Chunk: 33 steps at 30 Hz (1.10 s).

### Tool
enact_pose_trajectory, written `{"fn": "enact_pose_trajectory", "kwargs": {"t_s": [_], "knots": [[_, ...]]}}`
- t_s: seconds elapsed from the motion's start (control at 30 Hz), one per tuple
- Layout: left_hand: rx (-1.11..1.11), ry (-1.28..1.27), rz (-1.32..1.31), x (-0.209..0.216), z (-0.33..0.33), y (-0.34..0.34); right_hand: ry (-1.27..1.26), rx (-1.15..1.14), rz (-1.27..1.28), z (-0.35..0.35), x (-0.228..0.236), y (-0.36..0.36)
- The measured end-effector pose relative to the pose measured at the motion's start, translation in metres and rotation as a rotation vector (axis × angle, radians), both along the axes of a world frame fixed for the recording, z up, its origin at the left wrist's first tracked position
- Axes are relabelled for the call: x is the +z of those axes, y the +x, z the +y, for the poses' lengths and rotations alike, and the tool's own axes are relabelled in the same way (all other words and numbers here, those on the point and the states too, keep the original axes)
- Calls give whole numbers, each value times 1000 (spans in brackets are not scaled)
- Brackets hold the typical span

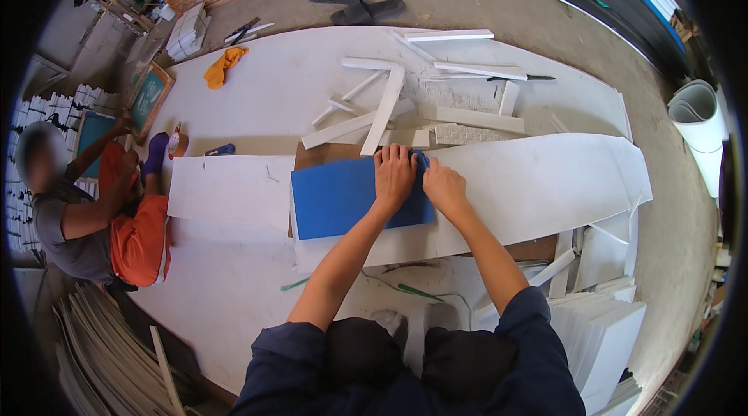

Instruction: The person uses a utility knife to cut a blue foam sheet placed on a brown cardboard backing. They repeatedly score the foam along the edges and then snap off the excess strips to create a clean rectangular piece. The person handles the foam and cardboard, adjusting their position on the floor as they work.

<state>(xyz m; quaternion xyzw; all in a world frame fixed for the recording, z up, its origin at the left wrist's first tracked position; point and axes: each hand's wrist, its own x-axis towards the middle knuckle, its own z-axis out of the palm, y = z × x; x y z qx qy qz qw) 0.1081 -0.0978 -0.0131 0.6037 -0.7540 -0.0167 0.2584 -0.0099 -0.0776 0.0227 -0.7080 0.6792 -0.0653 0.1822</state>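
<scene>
A blue rectangular sheet [331, 198] lies across a long white sheet [538, 182], with a brown board [315, 154] showing past its far left edge. My left hand [395, 178] presses down on the blue sheet near its right end, fingers stretched forward and holding nothing. Beside it, at the sheet's right edge, my right hand [445, 186] is closed. Something small and blue shows at its fingertips; I cannot tell whether it is a tool or part of the sheet.
White strips and offcuts [479, 118] lie beyond my hands. A blue utility knife [221, 149] and a yellow cloth [224, 68] rest to the left. A co-worker [93, 206] sits at far left. Stacked white panels [596, 346] stand at lower right. Black sandals [366, 12] lie at the back.
</scene>
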Motion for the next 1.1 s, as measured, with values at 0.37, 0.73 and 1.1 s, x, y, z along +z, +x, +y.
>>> {"fn": "enact_pose_trajectory", "kwargs": {"t_s": [0.37,0.73,1.1], "knots": [[-1,9,31,1,3,3,57,21,-99,44,-14,-1],[8,-11,15,2,4,8,75,-14,-18,66,28,-15],[4,11,26,1,2,2,2,-37,-46,-10,-17,8]]}}
